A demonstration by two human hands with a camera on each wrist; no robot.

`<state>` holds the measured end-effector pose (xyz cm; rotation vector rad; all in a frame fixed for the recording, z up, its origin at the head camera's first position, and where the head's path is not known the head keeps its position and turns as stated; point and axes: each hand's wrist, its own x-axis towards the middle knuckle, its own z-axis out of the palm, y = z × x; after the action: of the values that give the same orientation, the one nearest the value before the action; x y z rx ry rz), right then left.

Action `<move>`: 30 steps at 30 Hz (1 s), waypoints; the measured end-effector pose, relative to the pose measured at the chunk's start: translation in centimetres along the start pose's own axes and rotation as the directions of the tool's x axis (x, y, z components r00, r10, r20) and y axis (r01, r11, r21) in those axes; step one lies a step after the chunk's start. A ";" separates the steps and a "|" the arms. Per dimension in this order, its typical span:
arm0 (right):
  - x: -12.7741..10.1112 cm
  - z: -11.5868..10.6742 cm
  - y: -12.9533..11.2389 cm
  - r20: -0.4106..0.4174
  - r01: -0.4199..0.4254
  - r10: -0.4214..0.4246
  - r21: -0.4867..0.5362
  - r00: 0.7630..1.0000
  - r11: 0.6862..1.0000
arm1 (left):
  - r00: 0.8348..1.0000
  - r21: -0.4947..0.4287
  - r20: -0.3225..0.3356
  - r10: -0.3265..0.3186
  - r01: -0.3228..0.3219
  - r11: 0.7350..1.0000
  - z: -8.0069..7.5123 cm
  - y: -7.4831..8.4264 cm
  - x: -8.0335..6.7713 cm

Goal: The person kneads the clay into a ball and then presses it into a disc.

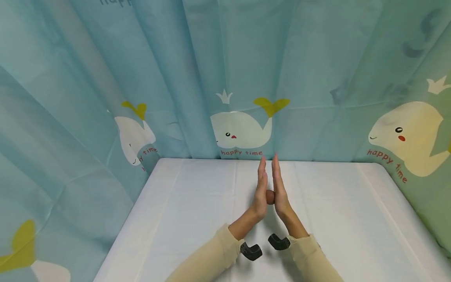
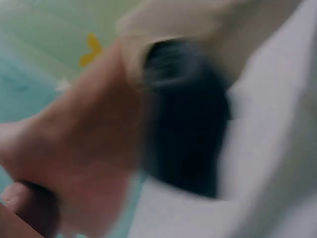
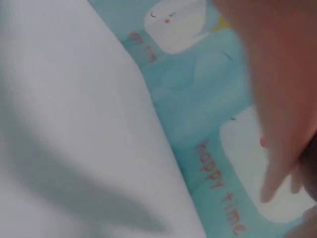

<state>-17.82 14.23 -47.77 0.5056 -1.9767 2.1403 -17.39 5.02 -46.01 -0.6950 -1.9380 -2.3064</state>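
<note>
A small brown ball (image 1: 270, 197) is held between two flat palms above the white table. My left hand (image 1: 260, 197) presses it from one side, its fingers straight and pointing away. Facing it, my right hand (image 1: 280, 196) presses from the other side, fingers likewise extended. The fingertips stand a little apart. In the left wrist view the dark ball (image 2: 43, 210) shows at the lower left, blurred and partly covered by skin. Only a dark edge of the ball (image 3: 311, 171) appears at the right border of the right wrist view.
Beneath the hands lies a white-covered table (image 1: 197, 196). A blue-green curtain (image 1: 310, 78) with whale prints hangs behind it and along both sides. Each beige sleeve (image 1: 211, 254) ends near a black wrist device (image 1: 251, 251); the other device (image 1: 279, 242) sits close by.
</note>
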 end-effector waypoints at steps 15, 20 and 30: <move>-0.5 1.5 -2.0 0.029 0.090 -0.088 -0.090 0.996 0.992 | 0.998 0.081 -0.023 -0.052 0.053 0.995 -0.9 -2.9 0.8; 0.5 0.3 -1.3 0.016 0.069 -0.068 -0.085 0.998 0.994 | 0.997 0.040 -0.023 -0.073 0.074 0.996 0.1 -2.2 -0.5; -1.0 1.1 -0.2 0.046 0.046 -0.048 0.035 0.998 0.998 | 0.996 -0.046 -0.090 -0.014 0.010 0.999 -0.5 0.2 1.2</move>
<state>-16.65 13.21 -47.93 0.6066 -1.9354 2.1561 -18.58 4.86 -45.45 -0.5741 -1.8622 -2.3519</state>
